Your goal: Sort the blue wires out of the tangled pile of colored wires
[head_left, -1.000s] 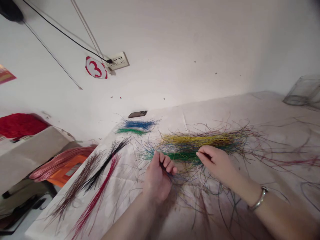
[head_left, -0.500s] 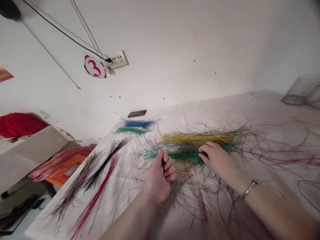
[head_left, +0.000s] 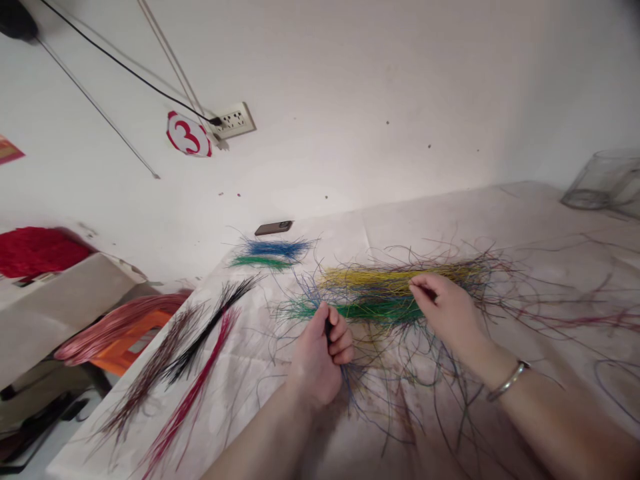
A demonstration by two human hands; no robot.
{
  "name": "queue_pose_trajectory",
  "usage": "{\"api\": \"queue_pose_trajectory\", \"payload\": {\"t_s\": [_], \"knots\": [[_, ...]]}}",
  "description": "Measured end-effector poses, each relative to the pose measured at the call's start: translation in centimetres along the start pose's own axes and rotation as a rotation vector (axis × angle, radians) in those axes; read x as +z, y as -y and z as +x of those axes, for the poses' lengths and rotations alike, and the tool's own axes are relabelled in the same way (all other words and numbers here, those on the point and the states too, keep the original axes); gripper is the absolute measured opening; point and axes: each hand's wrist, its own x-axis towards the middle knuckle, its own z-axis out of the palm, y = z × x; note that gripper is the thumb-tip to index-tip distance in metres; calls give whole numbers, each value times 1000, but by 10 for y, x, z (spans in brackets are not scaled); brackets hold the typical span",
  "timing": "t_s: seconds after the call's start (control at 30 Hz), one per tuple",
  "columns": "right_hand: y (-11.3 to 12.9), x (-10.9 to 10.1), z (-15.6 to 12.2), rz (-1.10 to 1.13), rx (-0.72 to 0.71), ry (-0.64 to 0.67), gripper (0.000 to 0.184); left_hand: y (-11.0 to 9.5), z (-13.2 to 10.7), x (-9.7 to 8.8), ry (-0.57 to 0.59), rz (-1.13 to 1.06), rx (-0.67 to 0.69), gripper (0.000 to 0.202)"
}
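My left hand [head_left: 320, 353] is closed around a bundle of thin blue wires [head_left: 311, 288], whose ends fan out above the fist and trail below it. My right hand [head_left: 447, 310] has thumb and fingers pinched together over the big pile; whatever is between the fingertips is too fine to make out. Under and beside it lie yellow wires [head_left: 370, 277] along the back of the pile and green wires [head_left: 370, 309] along the front. Loose, tangled strands in mixed colours spread toward me and to the right.
Sorted bundles lie at left: blue [head_left: 280, 249], green [head_left: 260, 262], black [head_left: 210, 330], red [head_left: 200, 387] and brown [head_left: 150, 373] wires. A phone [head_left: 273, 228] rests near the wall. A glass mug [head_left: 595, 187] stands far right. Pinkish wire coils [head_left: 120, 323] sit on an orange stool [head_left: 125, 347].
My right hand has shifted right and slightly up over the pile, from the green wires toward the yellow ones. My left hand has stayed almost still, keeping its grip.
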Motion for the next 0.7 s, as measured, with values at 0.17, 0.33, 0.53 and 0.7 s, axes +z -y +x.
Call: {"api": "queue_pose_trajectory", "payload": {"t_s": [0.17,0.33,0.53,0.7], "knots": [[2,-10,4,91,71,-193,18,0,0,-1,16,8,1,33],[14,-19,0,235,72,-233,18,0,-1,-2,33,-3,-6,32],[27,-18,-1,736,220,-39,15,0,-1,-1,12,8,-9,33],[26,-17,4,1088,358,227,19,1,0,-2,13,22,-14,35]]}}
